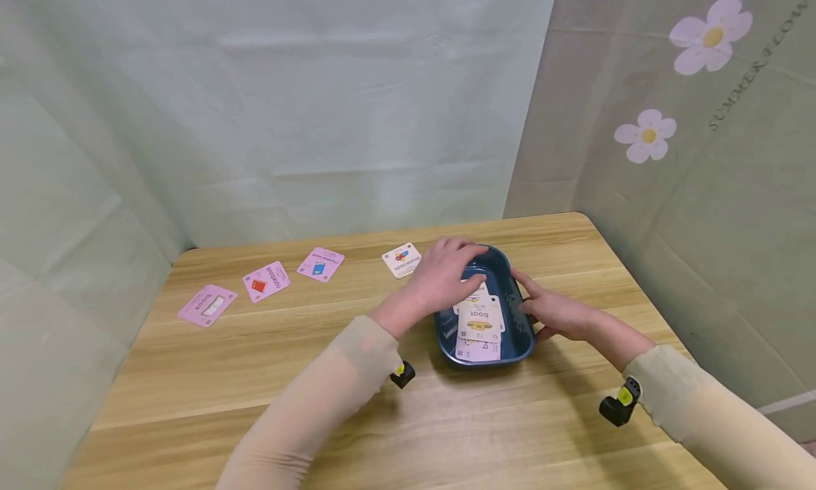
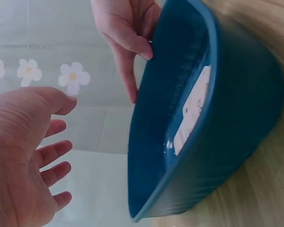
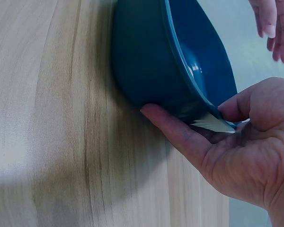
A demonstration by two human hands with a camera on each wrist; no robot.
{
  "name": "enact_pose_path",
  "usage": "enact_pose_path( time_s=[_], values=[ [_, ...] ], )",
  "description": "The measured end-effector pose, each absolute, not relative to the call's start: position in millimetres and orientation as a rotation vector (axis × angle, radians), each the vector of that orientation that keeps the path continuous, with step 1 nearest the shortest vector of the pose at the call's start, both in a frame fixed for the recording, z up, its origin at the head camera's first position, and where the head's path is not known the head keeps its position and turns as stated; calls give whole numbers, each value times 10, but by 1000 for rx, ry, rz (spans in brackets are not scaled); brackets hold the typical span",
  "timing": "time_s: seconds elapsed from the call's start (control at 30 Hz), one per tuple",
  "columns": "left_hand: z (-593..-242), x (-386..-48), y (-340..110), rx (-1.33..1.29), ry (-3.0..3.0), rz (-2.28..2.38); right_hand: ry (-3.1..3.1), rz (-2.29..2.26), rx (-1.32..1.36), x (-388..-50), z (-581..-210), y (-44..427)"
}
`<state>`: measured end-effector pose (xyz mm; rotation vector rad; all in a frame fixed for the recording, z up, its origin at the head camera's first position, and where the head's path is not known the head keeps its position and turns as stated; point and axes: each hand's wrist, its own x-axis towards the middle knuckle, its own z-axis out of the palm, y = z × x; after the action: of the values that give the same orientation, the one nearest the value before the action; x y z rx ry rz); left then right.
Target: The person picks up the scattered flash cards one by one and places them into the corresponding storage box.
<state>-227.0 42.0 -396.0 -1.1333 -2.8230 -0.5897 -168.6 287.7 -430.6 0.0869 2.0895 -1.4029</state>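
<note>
A deep blue plastic bin (image 1: pixel 494 263) with rounded corners stands on the wooden table. Inside lie several picture cards, with the boat card (image 1: pixel 479 320) on top and a pink card (image 1: pixel 468 352) partly under it. My right hand (image 1: pixel 554 311) grips the bin's right rim; in the right wrist view its thumb (image 3: pixel 236 106) is over the rim and a finger lies along the outer wall. My left hand (image 1: pixel 446 274) hovers by the bin's far left side, and the left wrist view shows it apart from the bin, fingers loosely bent, holding nothing.
Left of the bin lies the spaceship card (image 1: pixel 401 260), near the table's back edge. Farther left are three pink cards: a Chinese book card (image 1: pixel 321 265), a notebook card (image 1: pixel 266 282) and a book card (image 1: pixel 207 305). Pale curtains (image 1: pixel 357 122) hang behind and beside the table (image 1: pixel 287 362).
</note>
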Motion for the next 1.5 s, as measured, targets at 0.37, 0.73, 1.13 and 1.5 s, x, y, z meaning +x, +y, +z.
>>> enact_pose_path(
  time_s=[0.37,0.73,1.13,1.5],
  values=[
    [-3802,-2278,310,-1118,-2783,-639,2094,-1391,95,-1687,-4299,2871],
    [-3765,-2299,159,-1088,-2749,-716,2084,-1408,100,-1683,-4303,2863],
    [-3741,-2382,-93,-1031,-2755,-770,2083,-1423,108,-1703,-4344,2881],
    [-3768,-2462,-381,-948,-2748,-854,2079,-1432,112,-1703,-4352,2882]
  ],
)
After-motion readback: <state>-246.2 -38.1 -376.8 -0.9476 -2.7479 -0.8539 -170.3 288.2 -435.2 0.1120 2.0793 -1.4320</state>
